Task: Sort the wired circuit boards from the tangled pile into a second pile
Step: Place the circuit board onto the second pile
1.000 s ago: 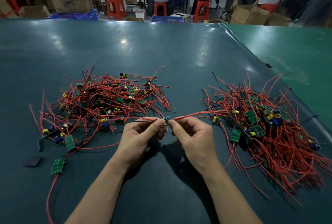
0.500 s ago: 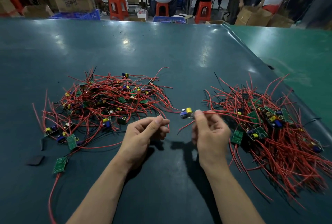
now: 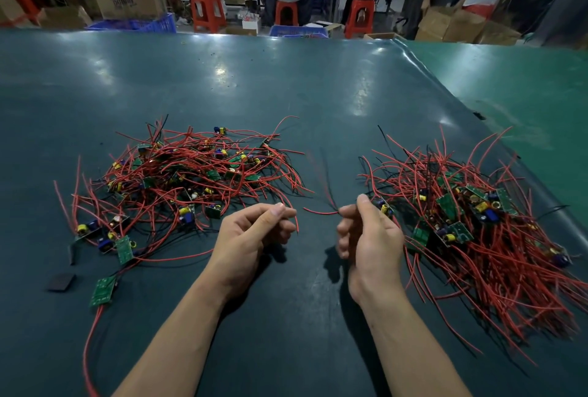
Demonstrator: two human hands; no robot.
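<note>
1. Two piles of wired boards lie on the table [image 3: 286,84]: the left pile [image 3: 184,180] at about 10 o'clock from the hands, the right pile [image 3: 483,231] at about 3 o'clock.
2. Two bare hands sit between the piles, near the table's lower middle.
3. Left hand [image 3: 251,237]: fingers curled inward, thumb laid against the forefinger; a red wire end shows just beside the fingertips, but whether it is pinched cannot be told.
4. Right hand [image 3: 369,237]: fingers curled, thumb up; it holds one board [image 3: 383,207] at the left edge of the right pile, with blurred red and black leads [image 3: 321,205] fanning toward 11 o'clock.
5. Each board is a small green rectangle carrying yellow and blue parts, with long red leads and fewer black ones; the boards in either pile are too tangled to count.
6. Left pile: leads cross in every direction; two boards [image 3: 102,291] lie apart at its 7 o'clock edge.
7. Right pile: leads mostly run toward 5 o'clock.
8. One dark flat piece [image 3: 61,282] lies at 8 o'clock of the left pile.
9. Three red stools [image 3: 206,11] stand beyond the table at 12 o'clock.
</note>
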